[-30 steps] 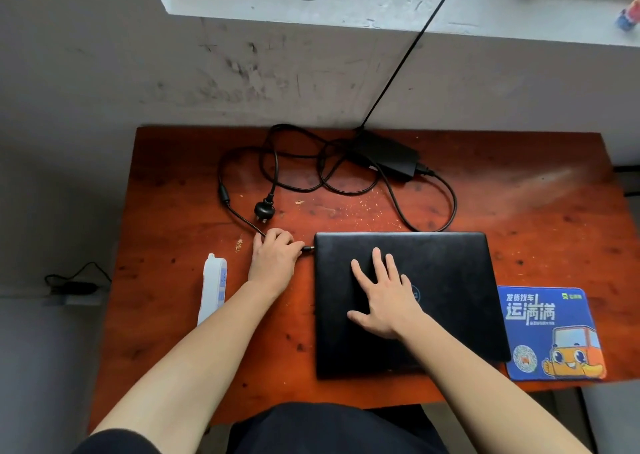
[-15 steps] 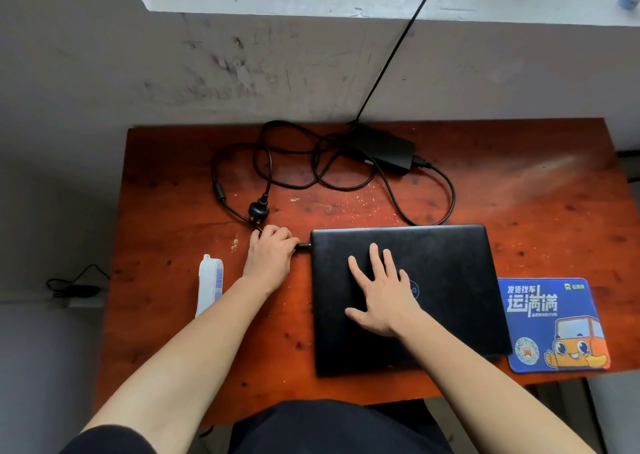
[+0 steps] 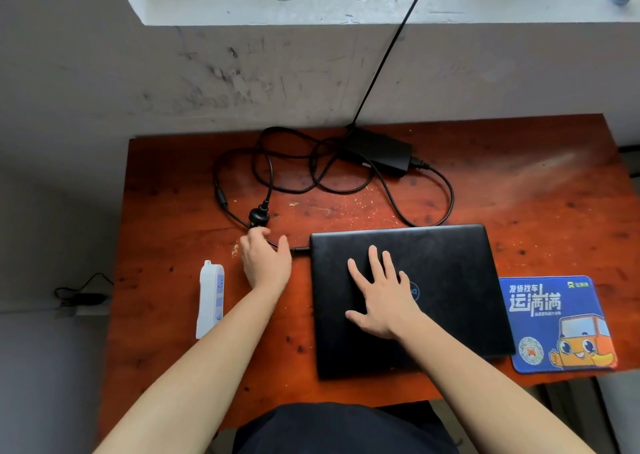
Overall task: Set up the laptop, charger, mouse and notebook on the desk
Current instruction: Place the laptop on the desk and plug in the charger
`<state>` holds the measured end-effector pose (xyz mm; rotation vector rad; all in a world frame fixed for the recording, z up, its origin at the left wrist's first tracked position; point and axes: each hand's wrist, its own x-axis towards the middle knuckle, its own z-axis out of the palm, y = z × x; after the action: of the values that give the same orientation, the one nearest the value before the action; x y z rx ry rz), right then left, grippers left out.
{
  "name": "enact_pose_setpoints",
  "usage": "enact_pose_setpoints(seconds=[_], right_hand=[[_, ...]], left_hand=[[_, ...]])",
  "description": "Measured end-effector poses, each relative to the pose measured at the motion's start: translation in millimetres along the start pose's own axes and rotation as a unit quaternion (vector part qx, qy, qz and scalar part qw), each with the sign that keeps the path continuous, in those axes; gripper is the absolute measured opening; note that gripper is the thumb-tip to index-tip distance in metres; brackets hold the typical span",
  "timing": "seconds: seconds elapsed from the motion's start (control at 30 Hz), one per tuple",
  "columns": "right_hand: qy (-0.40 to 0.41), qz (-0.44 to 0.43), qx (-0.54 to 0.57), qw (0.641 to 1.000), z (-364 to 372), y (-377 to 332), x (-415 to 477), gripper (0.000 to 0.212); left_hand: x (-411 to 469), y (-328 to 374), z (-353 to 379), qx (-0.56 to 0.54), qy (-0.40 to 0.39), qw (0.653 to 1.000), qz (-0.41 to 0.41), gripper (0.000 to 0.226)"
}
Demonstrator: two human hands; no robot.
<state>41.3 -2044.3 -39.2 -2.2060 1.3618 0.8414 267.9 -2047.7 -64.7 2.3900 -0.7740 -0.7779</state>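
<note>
A closed black laptop lies flat on the red-brown desk. My right hand rests palm-down on its lid, fingers spread. The charger's barrel connector sits in the laptop's left edge. My left hand hovers just left of it, over the thin cable, thumb apart from the fingers, fingertips close to the black wall plug. The charger brick lies at the back among looped cable. No mouse or notebook is in view.
A white power strip lies near the desk's left side. A blue mouse pad with a cartoon truck sits right of the laptop. A black cable runs from the desk's back edge up over the concrete sill. Another adapter lies on the floor at left.
My left hand has let go of the connector at the laptop's left edge and slid left, toward the wall plug. The right hand has stayed on the lid.
</note>
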Motion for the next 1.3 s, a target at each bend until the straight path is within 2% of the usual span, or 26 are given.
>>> enact_pose_setpoints(seconds=[0.03, 0.07, 0.1, 0.13, 0.27, 0.37, 0.5, 0.63, 0.7, 0.8, 0.87, 0.93, 1.07, 1.17, 1.3], right_hand=[[0.001, -0.001, 0.000, 1.000, 0, 0, 0, 0.102], [0.001, -0.002, 0.000, 1.000, 0, 1, 0, 0.102], [0.002, -0.002, -0.001, 1.000, 1, 1, 0, 0.102], [0.002, -0.002, 0.000, 1.000, 1, 1, 0, 0.102], [0.006, -0.003, 0.008, 1.000, 4, 1, 4, 0.102], [0.012, -0.002, 0.008, 1.000, 8, 2, 5, 0.102], [0.017, -0.004, 0.007, 1.000, 10, 4, 6, 0.102], [0.002, -0.004, 0.005, 1.000, 5, 4, 4, 0.103], [-0.002, -0.008, 0.004, 1.000, -1, 5, 2, 0.103], [0.000, -0.013, -0.002, 1.000, -10, 5, -1, 0.100], [0.021, -0.016, 0.001, 1.000, -18, 0, 0, 0.093], [0.051, -0.021, 0.032, 0.998, -29, -6, 3, 0.084], [0.101, -0.074, 0.033, 0.992, -63, -30, 23, 0.078], [0.129, -0.112, 0.024, 0.985, -86, -61, 42, 0.076], [0.167, -0.161, -0.025, 0.972, -102, -99, 71, 0.071]], left_hand=[[2, 4, 1, -0.071, -0.012, 0.991, -0.110, 0.034], [4, 7, 3, -0.147, -0.037, 0.966, -0.209, 0.035], [6, 10, 3, -0.202, -0.062, 0.938, -0.275, 0.034], [7, 11, 4, -0.230, -0.081, 0.920, -0.308, 0.030], [9, 11, 8, -0.286, -0.093, 0.885, -0.356, 0.018], [8, 10, 11, -0.290, -0.072, 0.880, -0.369, 0.018], [5, 12, 12, -0.285, -0.075, 0.885, -0.361, 0.024], [3, 12, 3, -0.261, -0.127, 0.901, -0.322, 0.015], [-2, 15, -8, -0.217, -0.164, 0.925, -0.267, 0.016], [-11, 16, -32, -0.065, -0.187, 0.973, -0.115, 0.024], [-15, 12, -52, 0.052, -0.156, 0.986, -0.018, 0.032], [-18, 3, -68, 0.107, -0.128, 0.986, 0.028, 0.039], [-23, -23, -94, 0.178, -0.044, 0.981, 0.057, 0.042], [-25, -46, -108, 0.192, 0.007, 0.980, 0.046, 0.054], [-20, -74, -114, 0.204, -0.013, 0.979, -0.012, 0.069]])
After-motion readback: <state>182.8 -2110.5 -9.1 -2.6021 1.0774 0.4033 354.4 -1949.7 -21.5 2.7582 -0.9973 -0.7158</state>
